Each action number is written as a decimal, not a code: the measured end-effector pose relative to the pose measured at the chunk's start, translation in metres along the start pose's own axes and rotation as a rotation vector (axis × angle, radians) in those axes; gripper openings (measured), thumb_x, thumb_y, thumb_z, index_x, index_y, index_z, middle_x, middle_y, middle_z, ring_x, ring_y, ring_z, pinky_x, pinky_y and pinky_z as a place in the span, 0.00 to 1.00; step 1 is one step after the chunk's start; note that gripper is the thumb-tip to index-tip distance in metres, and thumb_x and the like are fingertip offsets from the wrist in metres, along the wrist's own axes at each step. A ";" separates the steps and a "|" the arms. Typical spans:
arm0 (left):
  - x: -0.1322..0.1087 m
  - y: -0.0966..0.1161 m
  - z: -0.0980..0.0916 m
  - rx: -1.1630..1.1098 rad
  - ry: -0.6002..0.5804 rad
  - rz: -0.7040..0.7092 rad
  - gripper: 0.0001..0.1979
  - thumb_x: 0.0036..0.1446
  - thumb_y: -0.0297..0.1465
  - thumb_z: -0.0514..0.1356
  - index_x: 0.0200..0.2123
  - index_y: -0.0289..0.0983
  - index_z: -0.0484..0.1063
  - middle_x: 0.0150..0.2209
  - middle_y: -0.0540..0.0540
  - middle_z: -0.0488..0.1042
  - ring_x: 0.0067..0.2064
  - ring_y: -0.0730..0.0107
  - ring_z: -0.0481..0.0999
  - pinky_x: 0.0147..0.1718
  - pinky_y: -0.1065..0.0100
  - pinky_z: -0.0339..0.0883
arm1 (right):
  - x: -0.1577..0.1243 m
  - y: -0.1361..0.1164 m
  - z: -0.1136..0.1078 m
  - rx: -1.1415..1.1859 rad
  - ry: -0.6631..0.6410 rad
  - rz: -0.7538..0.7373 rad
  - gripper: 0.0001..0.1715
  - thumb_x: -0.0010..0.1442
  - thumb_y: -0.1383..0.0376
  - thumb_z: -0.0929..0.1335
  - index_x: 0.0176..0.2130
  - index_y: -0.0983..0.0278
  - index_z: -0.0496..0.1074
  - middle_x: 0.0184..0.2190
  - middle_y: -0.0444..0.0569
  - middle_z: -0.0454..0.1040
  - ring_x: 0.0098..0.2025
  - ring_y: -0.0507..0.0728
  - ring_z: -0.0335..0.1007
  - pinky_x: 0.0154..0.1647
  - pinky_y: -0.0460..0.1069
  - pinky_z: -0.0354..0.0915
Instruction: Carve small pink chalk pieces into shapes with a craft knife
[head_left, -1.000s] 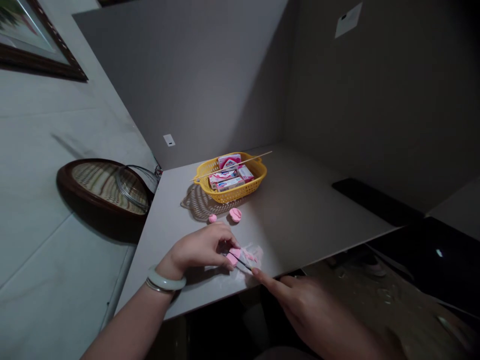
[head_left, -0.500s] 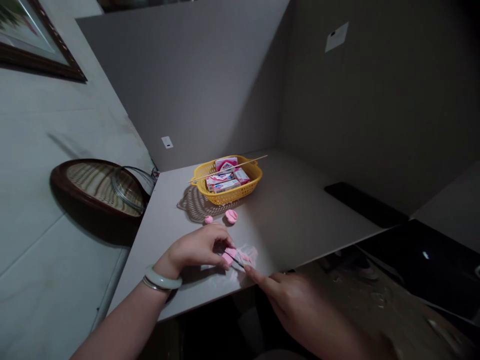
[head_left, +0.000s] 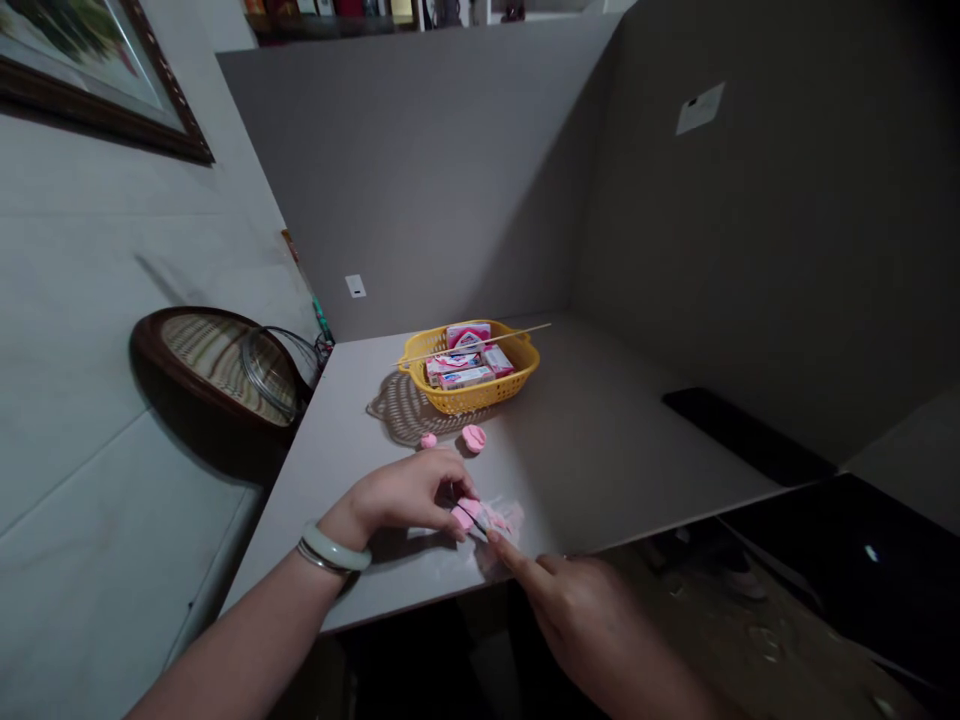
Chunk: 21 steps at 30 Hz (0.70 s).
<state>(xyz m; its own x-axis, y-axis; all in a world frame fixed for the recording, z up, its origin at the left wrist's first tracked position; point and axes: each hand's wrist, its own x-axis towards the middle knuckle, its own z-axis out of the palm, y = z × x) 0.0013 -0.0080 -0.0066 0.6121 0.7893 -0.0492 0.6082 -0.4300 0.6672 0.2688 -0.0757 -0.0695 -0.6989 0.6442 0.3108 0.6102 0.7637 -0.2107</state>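
Observation:
My left hand point(head_left: 431, 495), with a pale bangle at its wrist, pinches a small pink lump point(head_left: 466, 513) close to the table's front edge. Soap or clay, I cannot tell which. A thin dark blade-like tool point(head_left: 474, 521) lies across the lump, its tip near my left fingers. My right hand point(head_left: 574, 600) grips the tool's near end, index finger stretched along it. Under and beside the lump, a clear plastic sheet point(head_left: 510, 518) carries pink bits. Farther back sit a small pink ball point(head_left: 428, 440) and a rounded, grooved pink piece point(head_left: 474, 438).
A yellow basket point(head_left: 469, 400) holds several pink-and-white boxes point(head_left: 466, 377), with a thin stick point(head_left: 517, 332) across its rim. A dark flat object point(head_left: 750, 435) lies at the table's right. Grey panels point(head_left: 450, 180) rise behind and right. A brown oval woven object point(head_left: 217, 370) stands left.
The camera view has shifted, so the scene sits a little farther right and a shelf shows at the top. Both hands keep their hold, with hardly any movement at the lump.

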 end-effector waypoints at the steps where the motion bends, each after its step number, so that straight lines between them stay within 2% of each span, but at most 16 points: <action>1: -0.001 -0.001 -0.001 -0.009 0.001 -0.004 0.20 0.44 0.35 0.76 0.41 0.36 0.80 0.36 0.48 0.75 0.38 0.67 0.71 0.40 0.66 0.64 | 0.000 0.001 0.000 0.010 -0.016 0.001 0.45 0.54 0.80 0.61 0.67 0.60 0.67 0.27 0.45 0.79 0.24 0.53 0.73 0.24 0.45 0.60; 7: 0.001 0.001 0.002 -0.035 -0.021 0.025 0.19 0.46 0.35 0.76 0.42 0.36 0.81 0.37 0.48 0.75 0.38 0.67 0.71 0.39 0.67 0.65 | -0.026 0.014 -0.019 0.009 -0.068 0.004 0.45 0.58 0.77 0.61 0.71 0.53 0.61 0.28 0.44 0.80 0.25 0.52 0.73 0.25 0.43 0.61; 12: 0.002 0.002 0.005 0.018 0.007 0.025 0.18 0.44 0.32 0.76 0.40 0.36 0.81 0.37 0.47 0.75 0.40 0.66 0.72 0.39 0.67 0.66 | 0.003 0.001 -0.018 -0.117 -0.137 -0.054 0.47 0.52 0.81 0.61 0.69 0.63 0.64 0.27 0.46 0.79 0.22 0.53 0.72 0.22 0.46 0.54; 15: 0.000 -0.002 0.003 -0.014 0.016 0.007 0.17 0.45 0.30 0.75 0.41 0.36 0.80 0.38 0.47 0.75 0.39 0.67 0.72 0.40 0.66 0.66 | 0.014 -0.001 -0.013 -0.127 -0.128 -0.038 0.45 0.53 0.81 0.61 0.68 0.63 0.66 0.26 0.46 0.79 0.22 0.54 0.72 0.21 0.46 0.52; 21: 0.002 -0.004 0.003 -0.036 -0.004 0.026 0.20 0.46 0.35 0.76 0.42 0.36 0.81 0.37 0.47 0.74 0.38 0.67 0.72 0.39 0.66 0.65 | -0.017 0.011 -0.025 -0.003 -0.125 0.001 0.46 0.57 0.79 0.59 0.70 0.55 0.62 0.30 0.45 0.81 0.26 0.53 0.74 0.26 0.43 0.61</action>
<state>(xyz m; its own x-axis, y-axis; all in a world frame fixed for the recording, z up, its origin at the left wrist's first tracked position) 0.0016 -0.0062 -0.0115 0.6295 0.7762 -0.0344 0.5735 -0.4344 0.6945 0.2969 -0.0792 -0.0538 -0.7394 0.6450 0.1931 0.6117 0.7633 -0.2078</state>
